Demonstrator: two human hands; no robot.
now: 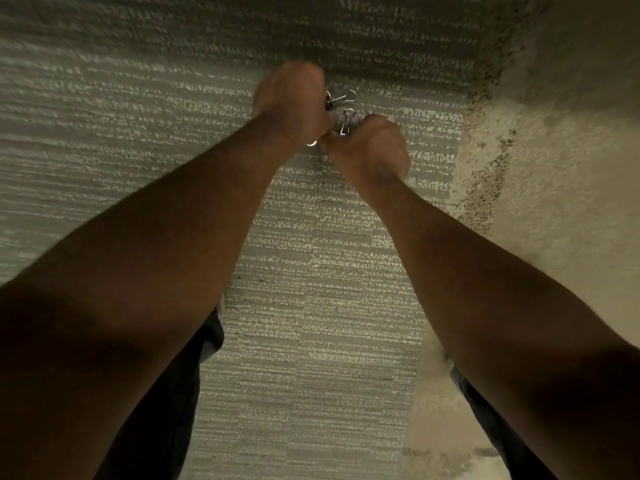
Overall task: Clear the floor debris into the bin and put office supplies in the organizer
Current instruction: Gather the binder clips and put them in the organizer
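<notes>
Metal binder clips (341, 109) gripped between both curled hands (332, 123).

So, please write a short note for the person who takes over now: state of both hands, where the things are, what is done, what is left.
Left hand: curled round binder clips, wire handles sticking out.
Right hand: its grip pinches another binder clip.
Both hands meet low over the carpet.
Done: these clips are off the floor.
Left: put the clips in the organizer; bin and organizer are not in view, nor any other debris.
</notes>
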